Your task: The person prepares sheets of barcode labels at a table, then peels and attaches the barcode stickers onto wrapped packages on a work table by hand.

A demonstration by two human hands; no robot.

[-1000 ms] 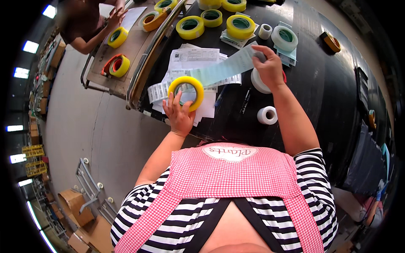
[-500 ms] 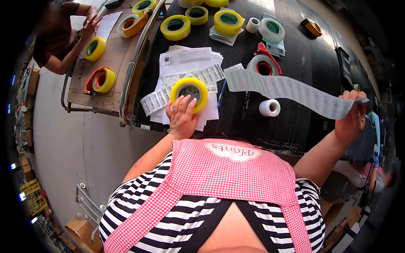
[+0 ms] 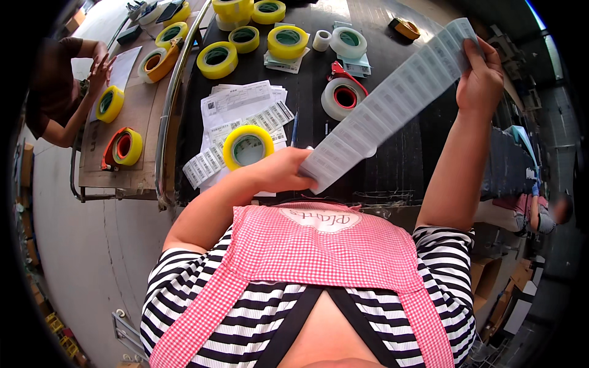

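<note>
A long strip of labels [image 3: 389, 104], its pale backing facing me, is stretched slantwise between my two hands. My left hand [image 3: 288, 170] pinches its lower end, just above the apron. At the upper right, my right hand [image 3: 481, 76] grips the other end between thumb and fingers. Left of my left hand, a roll of yellow tape [image 3: 265, 140] lies on a printed barcode label strip [image 3: 205, 167] and a stack of printed papers [image 3: 242, 98]. Behind the stretched strip sits a tape dispenser [image 3: 338, 98] with a red handle, partly covered.
Several yellow tape rolls [image 3: 218, 60] stand along the table's far side, beside a clear tape roll [image 3: 348, 42] and a small white roll [image 3: 321, 40]. A metal rail [image 3: 167, 116] edges the table at left. Beyond it, another person's hands [image 3: 101, 70] are over a side table [image 3: 123, 175].
My left hand has left the yellow tape roll and taken the strip's near end. My right hand has risen away from me, drawing the strip straight. The view has shifted slightly.
</note>
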